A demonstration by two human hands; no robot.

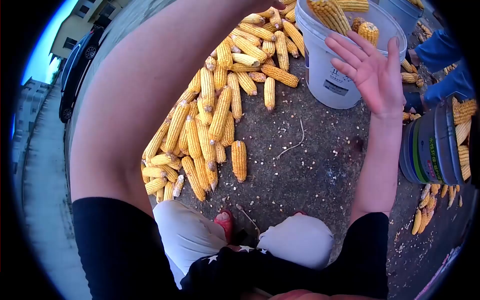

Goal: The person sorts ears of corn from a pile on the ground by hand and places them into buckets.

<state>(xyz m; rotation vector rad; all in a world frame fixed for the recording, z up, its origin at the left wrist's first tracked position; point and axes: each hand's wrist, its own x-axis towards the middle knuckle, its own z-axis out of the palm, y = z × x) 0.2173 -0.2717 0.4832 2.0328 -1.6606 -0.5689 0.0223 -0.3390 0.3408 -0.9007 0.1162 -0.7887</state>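
Observation:
My right hand (372, 75) is open, palm showing and fingers spread, in front of the white bucket (320, 65). It holds nothing. A yellow corn cob (329, 15) is tilted over the bucket's mouth, just above the fingertips; contact is unclear. Another cob (368, 34) lies inside the bucket behind my hand. My left arm reaches across to the top edge, where only part of my left hand (270, 4) shows beside the corn pile (220, 107). Its fingers are mostly cut off by the frame, so any grip is hidden.
A dark bucket (425, 145) filled with cobs stands at the right, near another person's blue-clad legs (440, 52). Another bucket (400, 15) is at the top right. Loose cobs (425, 210) and scattered kernels lie on the ground. A parked car (77, 70) is far left.

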